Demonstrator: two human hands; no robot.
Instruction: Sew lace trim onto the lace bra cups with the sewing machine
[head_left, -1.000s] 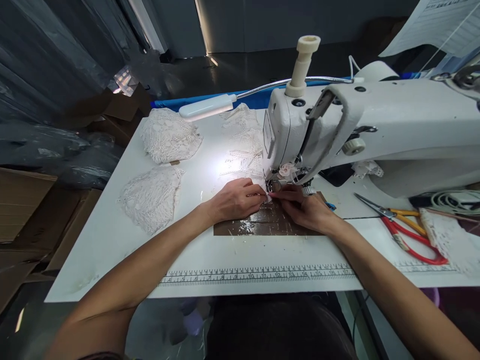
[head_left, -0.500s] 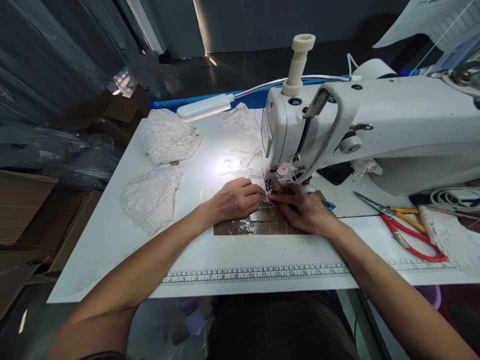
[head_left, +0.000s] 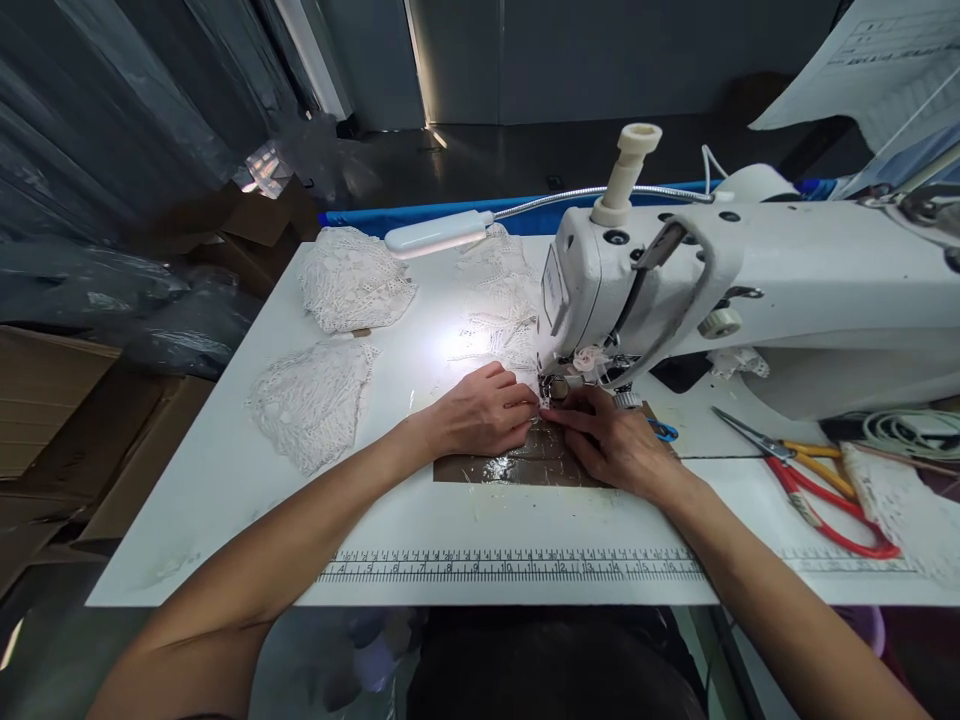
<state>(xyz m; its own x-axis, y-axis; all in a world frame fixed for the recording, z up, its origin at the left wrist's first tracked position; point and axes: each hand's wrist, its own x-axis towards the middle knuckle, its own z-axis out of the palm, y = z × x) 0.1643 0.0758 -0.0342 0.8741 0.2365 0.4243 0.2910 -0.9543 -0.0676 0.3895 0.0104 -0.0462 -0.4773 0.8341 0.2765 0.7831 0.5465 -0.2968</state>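
Just left of the presser foot (head_left: 553, 388) of a white sewing machine (head_left: 675, 270), my left hand (head_left: 487, 408) is closed, its curled fingertips on the edge of white lace. My right hand (head_left: 619, 438) reaches in from the other side, thumb and index finger pinched at the same lace in front of the foot. Only a sliver of that lace shows between the fingertips. More white lace (head_left: 499, 275) lies behind the needle area, lit by the lamp. Both hands rest over a brown taped plate (head_left: 517, 468).
Two lace heaps (head_left: 352, 280) lie on the left of the white table (head_left: 397, 515). A lamp (head_left: 439, 234) hangs above. Red-handled scissors (head_left: 806, 480), a yellow-handled tool (head_left: 821, 462) and white lace fabric (head_left: 900, 500) are at right. A printed ruler (head_left: 510, 568) runs along the front edge.
The view has shifted slightly, so everything sits a little lower and to the right. Both hands stay at the presser foot with the lace, with hardly any visible movement.
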